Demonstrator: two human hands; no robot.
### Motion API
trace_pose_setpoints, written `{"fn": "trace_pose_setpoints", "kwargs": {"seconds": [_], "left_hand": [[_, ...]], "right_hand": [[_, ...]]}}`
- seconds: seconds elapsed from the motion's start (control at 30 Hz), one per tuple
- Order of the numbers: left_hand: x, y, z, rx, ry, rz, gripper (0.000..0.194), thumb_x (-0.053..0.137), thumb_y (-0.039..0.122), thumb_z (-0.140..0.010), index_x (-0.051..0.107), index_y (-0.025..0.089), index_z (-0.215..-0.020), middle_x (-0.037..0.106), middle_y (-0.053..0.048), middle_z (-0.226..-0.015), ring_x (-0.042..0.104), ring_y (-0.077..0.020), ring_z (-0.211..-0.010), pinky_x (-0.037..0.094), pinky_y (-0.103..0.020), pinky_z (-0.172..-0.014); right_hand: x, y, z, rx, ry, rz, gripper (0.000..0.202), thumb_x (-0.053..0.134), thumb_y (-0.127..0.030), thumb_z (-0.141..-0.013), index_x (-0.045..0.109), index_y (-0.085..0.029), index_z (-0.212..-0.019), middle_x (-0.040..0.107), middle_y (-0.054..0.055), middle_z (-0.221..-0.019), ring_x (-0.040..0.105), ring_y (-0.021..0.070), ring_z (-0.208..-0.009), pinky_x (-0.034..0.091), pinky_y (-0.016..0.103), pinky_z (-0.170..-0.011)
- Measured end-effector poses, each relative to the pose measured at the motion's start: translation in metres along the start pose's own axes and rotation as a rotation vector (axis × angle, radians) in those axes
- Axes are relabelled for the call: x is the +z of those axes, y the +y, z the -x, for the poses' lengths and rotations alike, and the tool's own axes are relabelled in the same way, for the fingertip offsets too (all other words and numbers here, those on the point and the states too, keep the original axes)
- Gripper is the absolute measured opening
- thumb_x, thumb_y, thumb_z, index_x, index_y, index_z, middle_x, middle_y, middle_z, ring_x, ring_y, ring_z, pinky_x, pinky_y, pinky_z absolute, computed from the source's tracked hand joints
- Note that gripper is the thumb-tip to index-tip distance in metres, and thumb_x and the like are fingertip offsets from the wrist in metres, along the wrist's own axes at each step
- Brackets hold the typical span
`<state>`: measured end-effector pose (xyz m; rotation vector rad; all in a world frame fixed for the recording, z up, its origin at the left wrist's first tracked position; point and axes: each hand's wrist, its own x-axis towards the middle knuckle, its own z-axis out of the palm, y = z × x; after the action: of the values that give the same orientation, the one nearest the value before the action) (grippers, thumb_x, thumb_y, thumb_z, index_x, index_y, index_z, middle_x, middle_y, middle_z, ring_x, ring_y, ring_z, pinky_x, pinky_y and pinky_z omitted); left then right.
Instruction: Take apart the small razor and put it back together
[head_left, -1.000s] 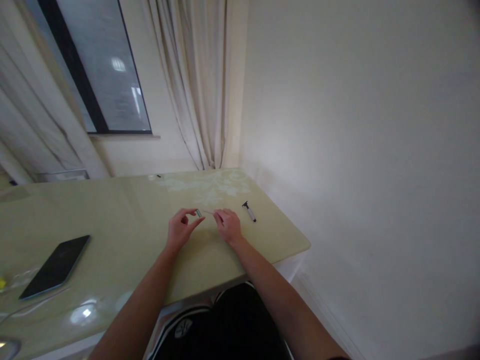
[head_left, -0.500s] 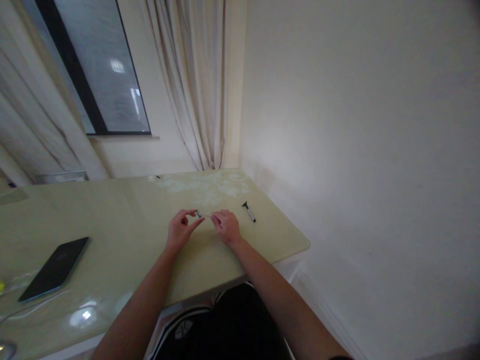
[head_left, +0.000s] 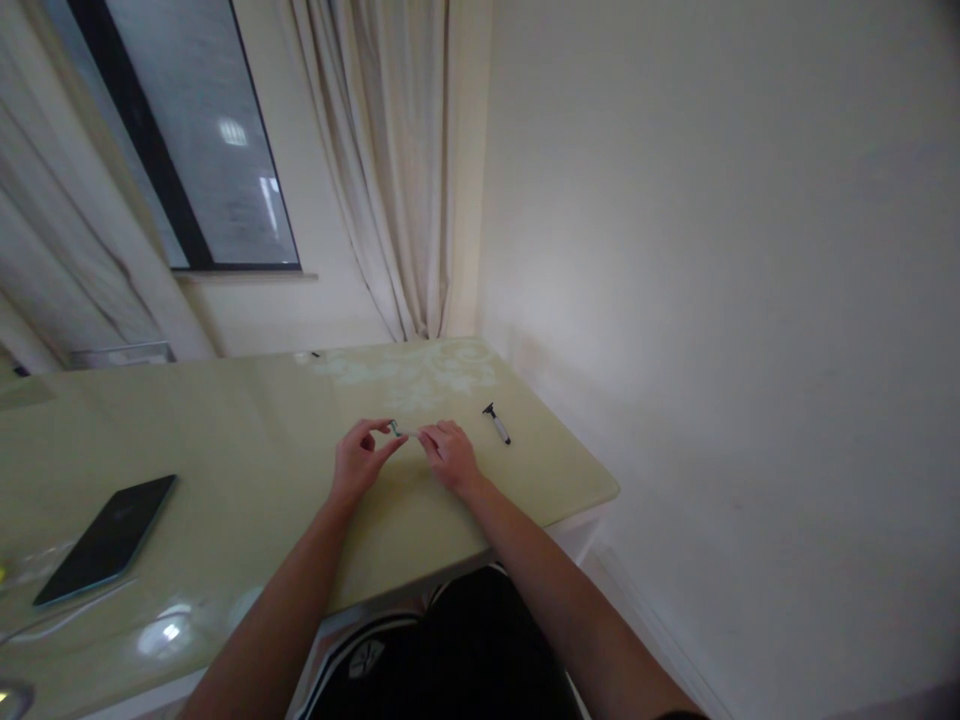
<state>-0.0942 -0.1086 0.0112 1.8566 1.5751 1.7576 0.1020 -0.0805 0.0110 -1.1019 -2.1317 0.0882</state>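
Note:
Both of my hands meet over the near right part of the table, around a small razor (head_left: 409, 434) with a teal head and a pale, thin handle. Thumb and index finger of my left hand (head_left: 358, 460) pinch its teal head between their tips. Its handle runs into the closed fingers of my right hand (head_left: 450, 455), which hide that end. A second razor (head_left: 498, 425), with a black head and grey handle, lies on the table just right of my right hand.
The glossy, pale yellow-green table (head_left: 247, 440) meets a plain wall (head_left: 675, 300) on the right. On its left side lie a dark tablet (head_left: 109, 540) and a white cable (head_left: 75, 612). Behind it hang curtains (head_left: 390, 180) beside a window (head_left: 195, 130).
My hands stay almost in place. The teal head has turned slightly between my left fingertips, and the view has shifted a touch.

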Motion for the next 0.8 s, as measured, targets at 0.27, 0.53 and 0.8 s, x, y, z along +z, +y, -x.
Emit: {"fn": "trace_pose_setpoints", "kwargs": {"seconds": [0.27,0.53,0.8], "left_hand": [[0.0006,-0.0026,0.0002,0.017,-0.010,0.010,0.044,0.081,0.057,-0.074,0.075,0.021,-0.099,0.070,0.000,-0.083,0.041,-0.0096,-0.051,0.037,-0.025,-0.050],[0.0010,-0.0055,0.0009,0.031,-0.021,-0.004,0.044,0.080,0.058,-0.075,0.075,0.022,-0.098,0.071,0.000,-0.084,0.042,-0.0099,-0.052,0.038,-0.025,-0.052],[0.0000,-0.0024,0.0013,-0.014,-0.025,0.000,0.043,0.081,0.057,-0.075,0.075,0.021,-0.097,0.070,0.000,-0.083,0.042,-0.0100,-0.052,0.037,-0.025,-0.051]], "right_hand": [[0.0016,0.0010,-0.0006,-0.002,-0.005,0.014,0.031,0.045,-0.034,-0.109,0.072,-0.020,-0.106,0.069,0.006,-0.094,0.057,0.0201,-0.091,0.040,0.030,-0.084],[0.0031,0.0008,-0.0004,0.020,-0.007,0.055,0.032,0.044,-0.036,-0.110,0.071,-0.021,-0.105,0.070,0.007,-0.096,0.057,0.0206,-0.092,0.039,0.030,-0.084],[0.0009,-0.0008,0.0007,0.040,0.001,0.084,0.033,0.042,-0.036,-0.110,0.071,-0.020,-0.108,0.070,0.007,-0.096,0.058,0.0205,-0.093,0.039,0.030,-0.083]]}}
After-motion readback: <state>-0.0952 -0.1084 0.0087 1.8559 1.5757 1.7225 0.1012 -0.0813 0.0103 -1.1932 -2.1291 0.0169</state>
